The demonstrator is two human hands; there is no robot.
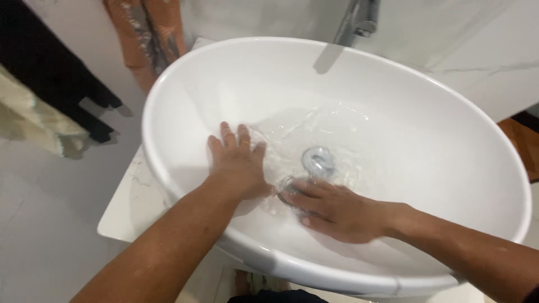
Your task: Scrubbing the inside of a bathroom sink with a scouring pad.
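Both my hands are inside a white oval basin [185,84] that holds shallow, rippling water. My left hand [238,163] lies flat, palm down, on the basin's left inner wall, fingers spread a little, at the water's edge. My right hand [331,210] rests palm down on the near bottom, fingers pointing left toward my left hand, its fingertips in the water. Neither hand holds anything. A round chrome drain [318,160] sits at the basin's middle, just beyond my right hand's fingers.
A chrome tap [359,19] rises behind the basin at the top. The basin stands on a white marble-like counter [126,207]. An orange patterned cloth [149,33] and a dark cloth with a pale towel [50,84] hang at the left wall.
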